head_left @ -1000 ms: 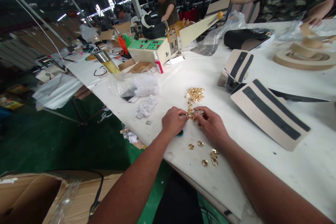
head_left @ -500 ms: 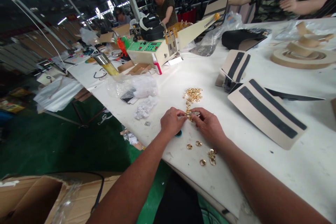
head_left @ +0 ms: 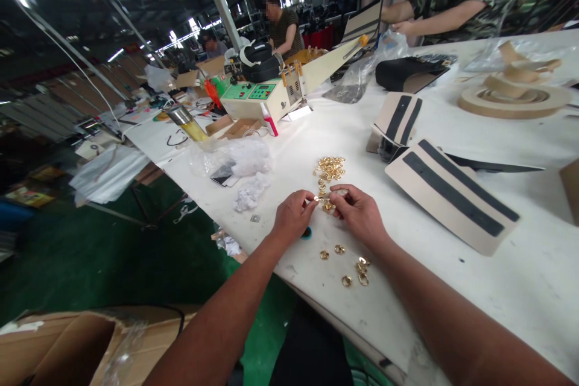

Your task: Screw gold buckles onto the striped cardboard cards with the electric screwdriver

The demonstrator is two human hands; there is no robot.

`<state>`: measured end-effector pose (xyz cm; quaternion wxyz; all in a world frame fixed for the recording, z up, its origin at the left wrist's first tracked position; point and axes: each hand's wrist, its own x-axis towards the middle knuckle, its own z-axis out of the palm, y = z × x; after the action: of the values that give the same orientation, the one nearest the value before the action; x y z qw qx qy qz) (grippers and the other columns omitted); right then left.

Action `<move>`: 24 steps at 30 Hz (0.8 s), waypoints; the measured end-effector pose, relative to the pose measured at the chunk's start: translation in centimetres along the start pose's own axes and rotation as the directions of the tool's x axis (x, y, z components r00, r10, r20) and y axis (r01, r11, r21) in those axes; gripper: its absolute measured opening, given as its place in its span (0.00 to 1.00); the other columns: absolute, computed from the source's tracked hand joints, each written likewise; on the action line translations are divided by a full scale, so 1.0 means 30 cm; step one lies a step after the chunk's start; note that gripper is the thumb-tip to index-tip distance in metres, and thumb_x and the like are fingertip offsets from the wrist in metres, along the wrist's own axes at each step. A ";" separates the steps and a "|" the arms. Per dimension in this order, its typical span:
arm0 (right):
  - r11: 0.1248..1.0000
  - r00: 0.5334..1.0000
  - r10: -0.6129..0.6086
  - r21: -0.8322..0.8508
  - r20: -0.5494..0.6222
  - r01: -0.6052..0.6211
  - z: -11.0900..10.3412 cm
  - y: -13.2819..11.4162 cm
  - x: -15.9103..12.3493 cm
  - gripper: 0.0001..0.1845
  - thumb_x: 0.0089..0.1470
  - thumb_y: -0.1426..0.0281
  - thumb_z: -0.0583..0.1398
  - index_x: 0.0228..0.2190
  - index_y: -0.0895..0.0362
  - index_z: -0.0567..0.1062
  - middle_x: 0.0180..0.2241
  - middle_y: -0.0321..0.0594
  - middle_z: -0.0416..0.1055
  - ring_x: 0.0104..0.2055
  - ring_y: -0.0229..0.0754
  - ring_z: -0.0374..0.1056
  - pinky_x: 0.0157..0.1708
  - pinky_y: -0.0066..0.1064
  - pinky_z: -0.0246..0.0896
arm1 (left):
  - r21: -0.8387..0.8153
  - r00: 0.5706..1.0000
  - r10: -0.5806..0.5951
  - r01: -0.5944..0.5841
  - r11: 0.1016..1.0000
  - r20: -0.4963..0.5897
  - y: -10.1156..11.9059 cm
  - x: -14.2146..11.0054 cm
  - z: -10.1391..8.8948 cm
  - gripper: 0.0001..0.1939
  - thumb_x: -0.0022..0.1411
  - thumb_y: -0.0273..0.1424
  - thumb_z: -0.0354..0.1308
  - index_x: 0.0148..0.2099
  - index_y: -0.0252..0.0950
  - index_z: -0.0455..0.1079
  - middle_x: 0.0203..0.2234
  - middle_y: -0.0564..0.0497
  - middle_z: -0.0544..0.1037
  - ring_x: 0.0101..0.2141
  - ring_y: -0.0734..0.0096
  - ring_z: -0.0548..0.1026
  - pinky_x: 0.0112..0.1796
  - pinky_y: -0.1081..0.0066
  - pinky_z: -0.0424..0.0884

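My left hand [head_left: 294, 215] pinches a small gold metal piece [head_left: 318, 198] between thumb and fingertips, above the white table. Close beside it on the right, my right hand [head_left: 359, 212] has its thumb and fingers bent together at the other side of this piece; what exactly it grips is too small to make out. Just beyond the fingers lies a pile of gold metal fittings [head_left: 330, 167], with a few trailing toward my hands. Nearer my body, several gold ring-shaped fittings [head_left: 363, 270] rest on the table. A small teal round item [head_left: 306, 233] sits below my left hand.
Beige panels with black strips [head_left: 452, 196] lie to the right. Crumpled white paper [head_left: 251, 192] and plastic bags are on the left. Farther back stand a cream machine [head_left: 266, 96] and a coil of tan strip [head_left: 513, 99]. A co-worker in camouflage [head_left: 456, 15] is across the table.
My fingertips have parted slightly, so the gold piece between them shows more. The camera view has shifted a little. The co-worker's hand has moved down toward the dark panel.
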<state>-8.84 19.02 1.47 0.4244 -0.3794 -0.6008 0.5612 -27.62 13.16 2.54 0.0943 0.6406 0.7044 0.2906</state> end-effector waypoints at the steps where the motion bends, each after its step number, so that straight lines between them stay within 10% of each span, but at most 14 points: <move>1: 1.000 1.000 0.006 0.021 -0.005 -0.006 -0.002 -0.011 0.000 0.24 0.60 0.49 0.66 0.45 0.55 0.81 0.21 0.34 0.73 0.25 0.41 0.67 0.29 0.33 0.65 | -0.018 1.000 -0.001 0.001 1.000 -0.002 0.006 -0.002 -0.007 0.02 0.71 0.32 0.62 0.44 0.41 0.76 0.37 0.54 0.82 0.37 0.66 0.78 0.44 0.66 0.72; 18: 0.968 0.969 -0.121 0.243 0.217 0.067 -0.050 -0.099 -0.007 0.20 0.61 0.49 0.66 0.38 0.54 0.78 0.26 0.34 0.74 0.28 0.41 0.73 0.30 0.33 0.65 | -0.087 0.987 -0.149 0.144 0.986 -0.059 0.168 -0.091 -0.125 0.05 0.69 0.30 0.61 0.43 0.39 0.79 0.36 0.53 0.86 0.37 0.66 0.81 0.42 0.68 0.74; 24: 0.913 0.997 -0.031 0.409 0.064 0.002 -0.115 -0.085 0.037 0.22 0.58 0.48 0.68 0.34 0.55 0.76 0.25 0.34 0.73 0.25 0.39 0.69 0.26 0.31 0.64 | -0.009 0.983 -0.178 0.178 0.984 0.041 0.256 -0.149 -0.090 0.06 0.69 0.31 0.62 0.44 0.40 0.81 0.36 0.53 0.86 0.36 0.66 0.80 0.42 0.68 0.73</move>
<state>-5.94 21.07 4.13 0.4781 -0.2577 -0.4880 0.6833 -21.75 8.18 7.73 0.1379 0.5803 0.7550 0.2724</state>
